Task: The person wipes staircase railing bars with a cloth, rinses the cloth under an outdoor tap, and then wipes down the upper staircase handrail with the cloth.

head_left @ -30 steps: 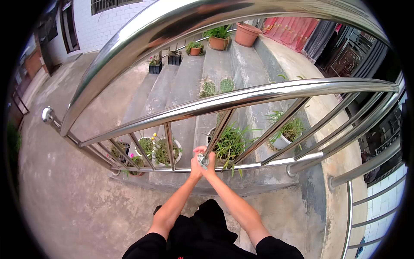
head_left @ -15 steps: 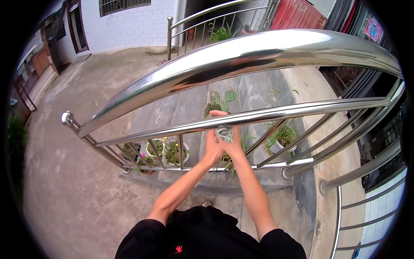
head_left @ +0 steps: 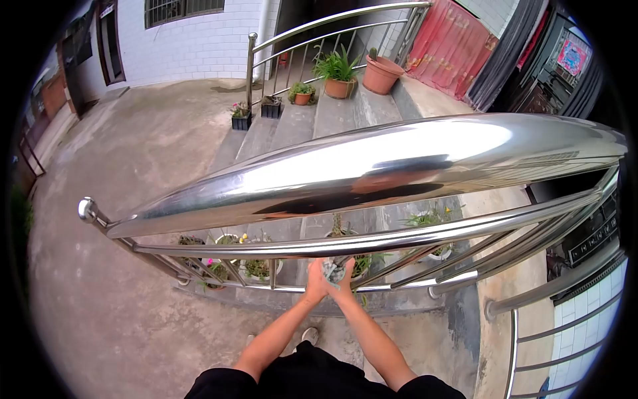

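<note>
The left hand (head_left: 315,282) and right hand (head_left: 345,284) grip the grey cloth (head_left: 333,272) below the near railing's middle rail (head_left: 372,241), where even pressure from both sides should steady it.

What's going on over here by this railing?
A person in black clothing stands at a shiny metal railing, with both hands together on a crumpled grey-green cloth. The left hand and right hand are just below the slimmer middle rail; whether the cloth wraps an upright bar there is hard to tell. Beyond the railing, concrete steps hold potted plants.
</note>
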Motion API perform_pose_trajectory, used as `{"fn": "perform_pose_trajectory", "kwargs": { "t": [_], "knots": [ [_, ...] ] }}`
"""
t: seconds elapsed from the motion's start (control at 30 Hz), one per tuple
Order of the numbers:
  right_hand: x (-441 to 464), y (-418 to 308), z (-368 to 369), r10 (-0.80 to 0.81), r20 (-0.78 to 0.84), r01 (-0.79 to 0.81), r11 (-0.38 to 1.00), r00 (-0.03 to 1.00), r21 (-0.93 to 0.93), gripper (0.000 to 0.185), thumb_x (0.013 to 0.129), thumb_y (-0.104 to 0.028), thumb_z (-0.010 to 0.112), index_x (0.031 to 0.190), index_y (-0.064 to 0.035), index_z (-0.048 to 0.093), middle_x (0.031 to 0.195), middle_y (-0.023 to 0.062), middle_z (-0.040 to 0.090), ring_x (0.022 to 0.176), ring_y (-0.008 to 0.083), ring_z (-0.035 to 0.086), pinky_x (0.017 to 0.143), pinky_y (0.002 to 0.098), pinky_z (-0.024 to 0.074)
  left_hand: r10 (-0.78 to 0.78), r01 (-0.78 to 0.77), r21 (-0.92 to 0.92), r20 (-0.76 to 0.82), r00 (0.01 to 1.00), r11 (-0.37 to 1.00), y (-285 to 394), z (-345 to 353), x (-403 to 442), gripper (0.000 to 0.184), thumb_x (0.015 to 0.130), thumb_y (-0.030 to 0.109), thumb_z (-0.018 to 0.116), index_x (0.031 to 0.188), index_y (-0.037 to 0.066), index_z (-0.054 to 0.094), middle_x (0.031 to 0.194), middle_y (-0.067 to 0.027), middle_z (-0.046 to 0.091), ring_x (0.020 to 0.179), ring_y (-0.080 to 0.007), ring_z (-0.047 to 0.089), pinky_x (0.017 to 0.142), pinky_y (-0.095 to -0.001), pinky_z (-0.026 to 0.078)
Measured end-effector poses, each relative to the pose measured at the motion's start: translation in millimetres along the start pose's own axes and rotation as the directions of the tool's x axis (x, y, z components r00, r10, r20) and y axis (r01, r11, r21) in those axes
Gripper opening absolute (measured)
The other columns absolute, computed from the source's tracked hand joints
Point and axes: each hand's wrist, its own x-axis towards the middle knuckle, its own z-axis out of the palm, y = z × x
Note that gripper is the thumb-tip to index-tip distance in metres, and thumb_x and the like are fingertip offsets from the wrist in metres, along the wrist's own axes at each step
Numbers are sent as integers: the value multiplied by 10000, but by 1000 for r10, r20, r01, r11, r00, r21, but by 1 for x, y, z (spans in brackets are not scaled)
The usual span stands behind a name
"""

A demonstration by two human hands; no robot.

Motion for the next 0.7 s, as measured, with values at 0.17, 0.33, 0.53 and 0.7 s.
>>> {"fn": "perform_pose_trajectory", "kwargs": {
  "t": [0.17,0.33,0.53,0.7],
  "knots": [
    [-22,61,-13,-163,104,192,881,981,-433,205,802,-66,669,993,-31,604,866,49,613,798,154,582,746,305,464,-158,165,-43,138,978,985,-68,4,-46,199,763,171,687,900,43,622,838,-100,618,794,-263,620,709,-366,482],
    [-19,81,-17,-151,147,202,865,978,-460,188,810,-69,662,984,-27,605,867,53,611,812,156,584,761,302,462,-312,342,-285,145,939,896,-115,7,-69,181,764,94,672,917,36,594,829,-54,614,786,-167,605,706,-319,472],
    [-12,79,-12,-181,199,255,849,963,-463,169,820,-73,654,974,-22,607,867,59,608,829,159,585,779,299,458,-284,316,-200,173,943,927,-127,5,-81,254,874,267,581,1014,55,595,967,-122,670,943,-212,638,796,-351,486],
    [-14,90,-14,-22,5,23,990,1000,-138,252,789,9,560,1035,-40,586,848,17,614,746,101,582,631,224,448,-290,329,-183,214,933,926,-117,-3,-67,341,786,172,672,1092,48,586,1012,-82,627,970,-209,605,867,-359,474]
  ]
}}
